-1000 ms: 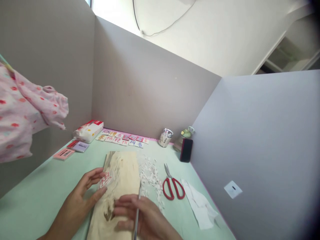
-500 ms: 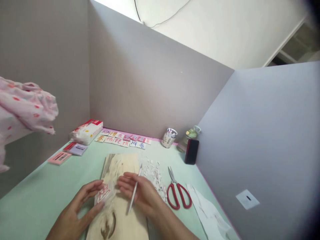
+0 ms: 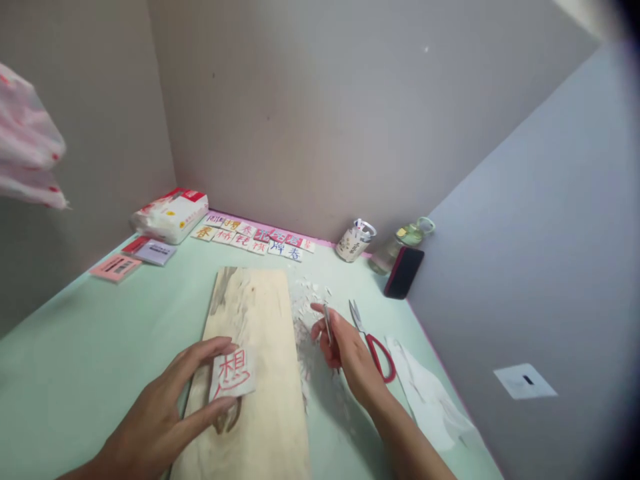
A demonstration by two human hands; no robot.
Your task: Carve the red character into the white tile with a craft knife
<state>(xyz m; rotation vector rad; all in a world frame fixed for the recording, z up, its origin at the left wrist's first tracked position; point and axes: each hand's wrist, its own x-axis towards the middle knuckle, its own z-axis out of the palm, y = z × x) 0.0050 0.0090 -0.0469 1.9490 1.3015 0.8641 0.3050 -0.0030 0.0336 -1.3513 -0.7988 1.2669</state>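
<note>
A pale wooden board (image 3: pixel 255 313) lies lengthwise on the green table (image 3: pixel 90 333). My left hand (image 3: pixel 165 407) holds a small white paper card with a red character (image 3: pixel 233 375) flat on the board, between thumb and fingers. To the right of the board, my right hand (image 3: pixel 345 350) is closed round a thin metal craft knife (image 3: pixel 327 323), its blade pointing up, over a heap of white paper scraps (image 3: pixel 307 313).
Red-handled scissors (image 3: pixel 373 340) and a white sheet (image 3: pixel 425 393) lie right of my hand. At the back are a row of lettered cards (image 3: pixel 255 239), a tissue pack (image 3: pixel 170 213), a small tin (image 3: pixel 354 241), a glass jar (image 3: pixel 400 243), a dark phone (image 3: pixel 404 272). Grey partition walls enclose the table.
My right hand has moved off the board to the right, over the scraps, with the knife. The camera tilted down, and my left hand now holds the card flatter on the board.
</note>
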